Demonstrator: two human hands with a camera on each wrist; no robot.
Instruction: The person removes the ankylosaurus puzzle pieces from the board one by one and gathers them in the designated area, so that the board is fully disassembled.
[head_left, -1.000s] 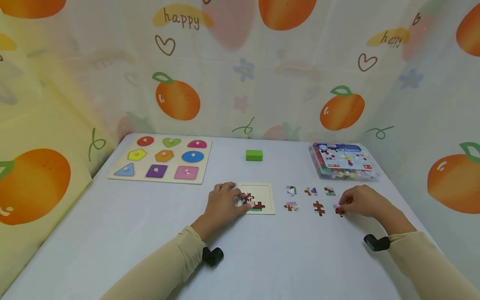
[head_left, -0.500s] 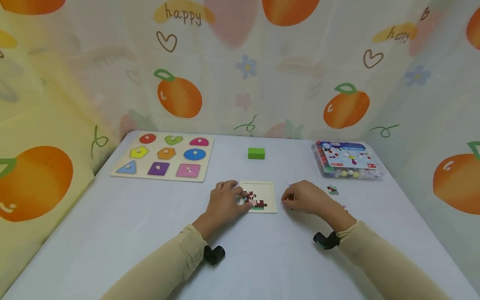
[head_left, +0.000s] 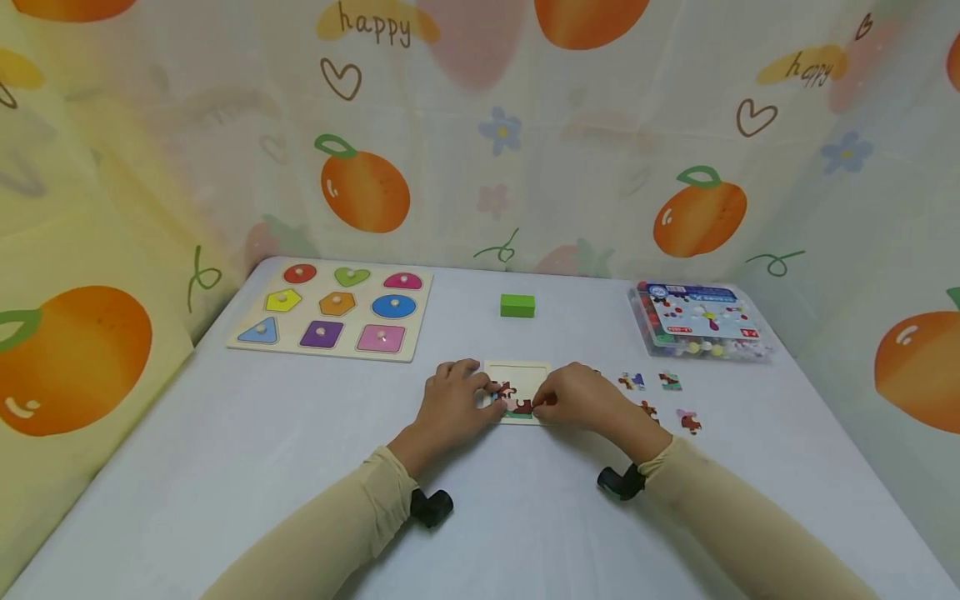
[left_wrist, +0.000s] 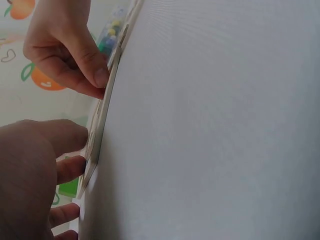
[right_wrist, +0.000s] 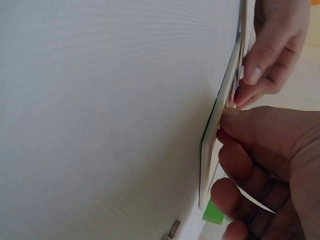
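A small pale puzzle tray (head_left: 519,369) lies mid-table, with several joined brown, pink and green jigsaw pieces (head_left: 517,407) along its lower left. My left hand (head_left: 455,407) rests at the tray's left side, thumb and index fingertips on the pieces. At the tray's lower right, my right hand (head_left: 588,406) pinches a jigsaw piece between thumb and index finger, the piece mostly hidden. The right wrist view shows this thumb (right_wrist: 245,122) right at the tray's edge (right_wrist: 212,130). In the left wrist view both hands meet the tray (left_wrist: 97,142) from opposite sides.
Loose jigsaw pieces (head_left: 688,422) lie right of the tray, some partly behind the right hand. Behind stands a green block (head_left: 517,306). A knobbed shape board (head_left: 335,310) is at back left, and a clear box of colourful beads (head_left: 701,321) at back right.
My right hand has moved left from the far loose piece, past the other pieces, to the tray's right edge. The left hand has stayed at the tray.
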